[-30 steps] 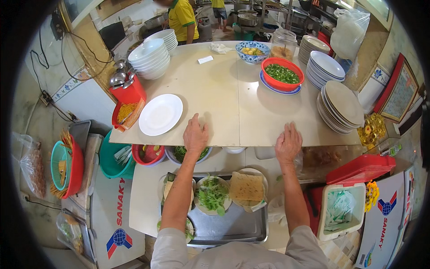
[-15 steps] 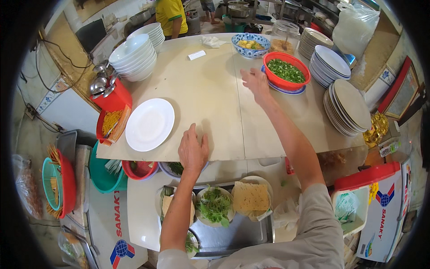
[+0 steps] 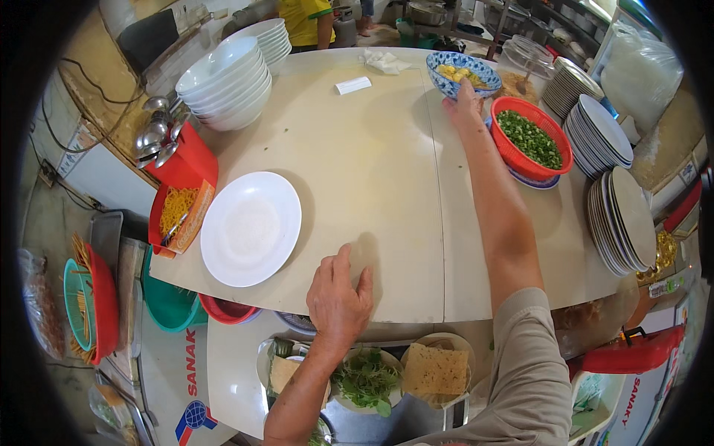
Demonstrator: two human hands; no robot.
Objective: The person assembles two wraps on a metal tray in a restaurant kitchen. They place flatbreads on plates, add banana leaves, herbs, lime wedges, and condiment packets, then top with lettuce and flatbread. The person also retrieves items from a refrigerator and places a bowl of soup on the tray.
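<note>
At the far right of the table, my right hand [image 3: 464, 110] pinches the near rim of a blue-and-white patterned bowl [image 3: 439, 80], one finger reaching over the rim toward the yellow food [image 3: 455, 73] inside. The bowl looks slightly tilted; the fingers beneath are partly hidden. My left hand [image 3: 341, 299] rests near the table's front edge, fingers loosely apart, nothing in it. To its left lies a bare white plate [image 3: 251, 229]. Beside my right forearm sits a red basket [image 3: 554, 165] of chopped green herbs [image 3: 529, 140] on a blue-rimmed plate [image 3: 537, 181].
Stacked white bowls [image 3: 229, 85] and a red ladle holder [image 3: 195, 157] line the left side. Stacked plates [image 3: 621, 219] and a clear jar [image 3: 525, 65] stand right. Below the edge are plates of greens [image 3: 366, 375] and flat crackers [image 3: 437, 372]. A person in yellow [image 3: 305, 16] stands beyond.
My right hand has moved forward from beside the herb basket and taken hold of the patterned bowl's rim. The whole view has shifted and come closer; my left hand stays near the front edge.
</note>
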